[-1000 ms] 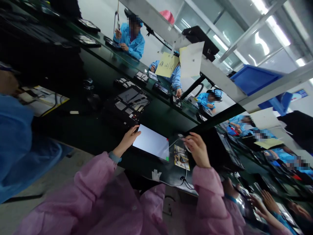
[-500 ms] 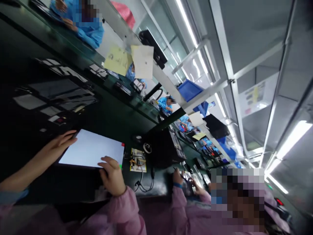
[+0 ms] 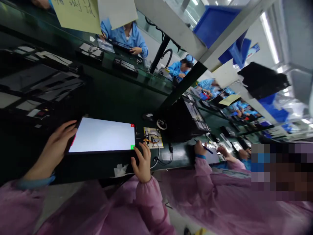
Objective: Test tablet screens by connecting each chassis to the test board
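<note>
Lying on a dark green workbench (image 3: pixel 110 98), the tablet (image 3: pixel 102 134) glows.

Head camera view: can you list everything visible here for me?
tablet: one, white lit screen, on bench between the hands
bench: one, dark green, runs across the view
circuit board: one, yellowish, right of tablet
tape roll: one, pale, behind circuit board
cables: a few, black and white, by circuit board
paper scrap: one, white, bench's near edge
hanging sheets: two, yellow and white, top left
bins: at least two, blue, overhead rack
blue-coated workers: several, far side
co-worker's hand: pink sleeve, holds pen, right
left hand: fingers on tablet's left edge
right hand: fingertips at tablet's lower right corner
</note>
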Available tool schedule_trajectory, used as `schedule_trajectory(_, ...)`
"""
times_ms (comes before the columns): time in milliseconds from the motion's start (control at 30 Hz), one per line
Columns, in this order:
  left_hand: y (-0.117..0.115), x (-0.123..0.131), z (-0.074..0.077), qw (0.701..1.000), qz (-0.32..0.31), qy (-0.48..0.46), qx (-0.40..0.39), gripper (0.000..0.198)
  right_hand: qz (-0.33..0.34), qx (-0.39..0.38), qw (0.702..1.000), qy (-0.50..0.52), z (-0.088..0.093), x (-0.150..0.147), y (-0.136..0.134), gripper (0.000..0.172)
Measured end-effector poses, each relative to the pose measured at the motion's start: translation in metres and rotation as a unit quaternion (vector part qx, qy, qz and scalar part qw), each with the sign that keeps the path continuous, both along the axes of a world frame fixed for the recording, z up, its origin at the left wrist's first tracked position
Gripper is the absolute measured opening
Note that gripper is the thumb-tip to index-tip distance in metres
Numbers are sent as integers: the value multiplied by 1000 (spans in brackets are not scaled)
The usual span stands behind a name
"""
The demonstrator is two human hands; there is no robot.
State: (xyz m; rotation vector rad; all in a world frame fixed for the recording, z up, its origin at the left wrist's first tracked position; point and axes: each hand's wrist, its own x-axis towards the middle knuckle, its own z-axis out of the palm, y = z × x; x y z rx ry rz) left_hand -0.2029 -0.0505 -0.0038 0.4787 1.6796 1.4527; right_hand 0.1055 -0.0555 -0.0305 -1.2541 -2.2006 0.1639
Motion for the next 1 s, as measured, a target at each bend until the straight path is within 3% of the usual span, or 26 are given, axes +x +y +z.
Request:
schedule_trajectory(167,2,-5,-14,999,-4,-1,34,58,-36,24,996,76,-7,-3,7,42)
schedule_trajectory(333,5,-6,-16,999,0,-6,53,59,-26,27,995,89,-12,0,11,45)
schedule_trajectory(500,8,-6,-12,998,-5,-15,68,58,4,9,998,65,2,-14,9,43)
schedule_trajectory(700,7,-8,-12,998,-25,16,61,54,96,-33,994,32,21,-50,9,37)
schedule_trajectory(1000,7,-11,-16,997,-37,20,64,50,131,-50,990,5,26,-74,13,35)
